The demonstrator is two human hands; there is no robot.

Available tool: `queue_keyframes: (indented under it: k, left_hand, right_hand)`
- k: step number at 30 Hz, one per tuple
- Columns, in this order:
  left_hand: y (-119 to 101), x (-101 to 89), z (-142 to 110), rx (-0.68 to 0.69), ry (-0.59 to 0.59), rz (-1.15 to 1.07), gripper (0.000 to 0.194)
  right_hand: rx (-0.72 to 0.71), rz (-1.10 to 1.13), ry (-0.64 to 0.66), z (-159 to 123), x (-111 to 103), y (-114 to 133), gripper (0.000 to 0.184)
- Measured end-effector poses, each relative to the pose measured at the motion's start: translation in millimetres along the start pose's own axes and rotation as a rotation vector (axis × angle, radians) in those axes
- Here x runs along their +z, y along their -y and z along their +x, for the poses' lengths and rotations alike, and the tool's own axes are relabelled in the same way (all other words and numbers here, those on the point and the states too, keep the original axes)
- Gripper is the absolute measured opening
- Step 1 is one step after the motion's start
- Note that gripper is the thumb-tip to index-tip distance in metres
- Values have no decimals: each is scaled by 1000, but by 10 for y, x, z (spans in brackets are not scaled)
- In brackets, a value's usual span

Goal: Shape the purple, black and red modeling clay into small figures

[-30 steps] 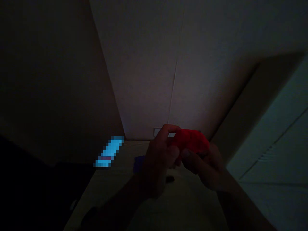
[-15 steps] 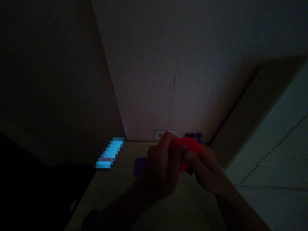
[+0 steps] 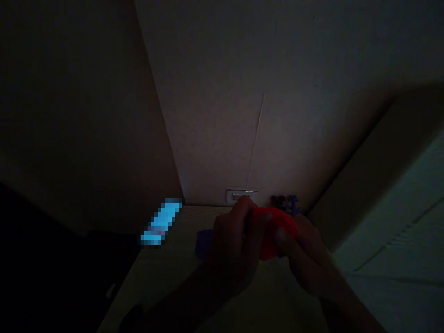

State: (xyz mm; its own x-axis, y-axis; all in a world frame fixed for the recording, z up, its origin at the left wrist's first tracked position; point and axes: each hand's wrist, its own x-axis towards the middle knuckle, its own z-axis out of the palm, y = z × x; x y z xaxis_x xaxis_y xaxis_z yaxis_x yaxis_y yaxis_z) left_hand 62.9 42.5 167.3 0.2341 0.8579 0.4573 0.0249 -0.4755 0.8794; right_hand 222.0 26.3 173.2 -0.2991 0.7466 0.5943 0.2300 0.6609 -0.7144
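Observation:
In the dim head view, a bright red, soft-looking lump is held between my two hands above the table. My left hand wraps its fingers over the lump's left side. From the right, my right hand grips it, with the thumb pressed on its front. The poor light hides what the lump is made of. Just left of my left hand lies a blue piece on the tabletop, partly covered by that hand.
A wooden table meets a pale wall with a socket plate. Small blue-violet and dark pieces sit near the wall. A pixelated glowing rectangle is at the left; pale furniture stands right.
The red lump, wider a second ago, is now more compact, with my left fingers folded over it. Both hands sit slightly lower, uncovering the small pieces by the wall. The view has shifted slightly.

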Motion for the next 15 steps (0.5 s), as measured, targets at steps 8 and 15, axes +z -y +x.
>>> queue_keyframes:
  k: [8, 15]
  left_hand:
    - [28, 21, 35, -11, -70, -5, 44]
    - [238, 76, 91, -126, -129, -168, 47]
  right_hand:
    - [134, -9, -49, 38, 51, -25, 54]
    - [244, 112, -62, -1, 86, -126, 55]
